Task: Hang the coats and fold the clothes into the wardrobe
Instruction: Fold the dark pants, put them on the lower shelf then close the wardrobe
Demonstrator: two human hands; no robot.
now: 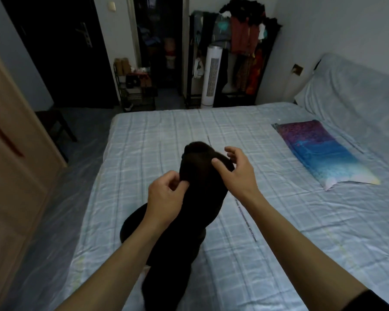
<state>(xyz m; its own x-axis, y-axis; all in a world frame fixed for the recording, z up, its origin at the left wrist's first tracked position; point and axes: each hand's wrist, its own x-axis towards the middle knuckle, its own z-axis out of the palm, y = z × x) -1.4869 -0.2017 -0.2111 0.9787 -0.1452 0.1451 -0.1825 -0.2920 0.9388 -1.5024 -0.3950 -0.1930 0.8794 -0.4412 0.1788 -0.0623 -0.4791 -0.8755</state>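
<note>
Head view: a black garment (202, 198) is held up over a bed (279, 221) covered with a pale blue checked sheet, its lower part trailing down toward the near edge. An edge of the garment is pinched by the left hand (164, 198) between thumb and curled fingers. The right hand (236, 169) is seen at the garment's upper right, fingers loosely bent and spread, thumb touching the cloth; whether anything is gripped cannot be told. A colourful pillow (323, 153) lies on the bed to the right, well apart. A clothes rack (240, 41) stands against the far wall, with a white tower fan (211, 77) before it.
</note>
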